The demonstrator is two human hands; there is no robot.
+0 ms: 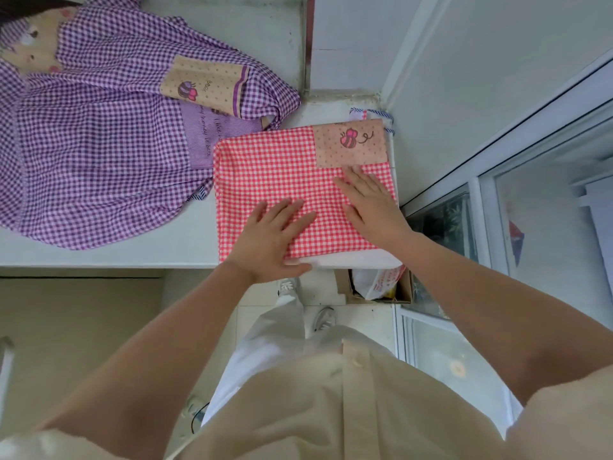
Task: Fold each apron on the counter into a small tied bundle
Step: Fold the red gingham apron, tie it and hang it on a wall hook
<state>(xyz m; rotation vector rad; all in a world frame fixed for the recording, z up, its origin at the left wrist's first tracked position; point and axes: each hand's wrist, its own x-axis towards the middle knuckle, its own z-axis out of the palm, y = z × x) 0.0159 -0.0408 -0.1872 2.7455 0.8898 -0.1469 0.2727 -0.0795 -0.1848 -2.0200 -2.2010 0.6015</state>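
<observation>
Left hand [275,237], right hand [368,204] on 1 red apron [272,167], grip released, 1 purple apron [99,144]

Brown cardboard box [343,288] on floor [361,322], white plastic bag [371,283] inside, glass window [544,244] nearby

counter: plain white top [132,255], ends in the corner by the window
walls: white-ish tiles [258,24] behind the counter, smooth white wall [464,61] on the right
window: white sliding frame [477,207] on the right, blurry greenery behind the lower glass
floor: pale tiles [351,318]
under the counter: beige panel [73,343] on the left
box: open cardboard box [407,288] on the floor by the window, white plastic bag [374,287] with red print in it
light: soft and even, looks like daylight
</observation>
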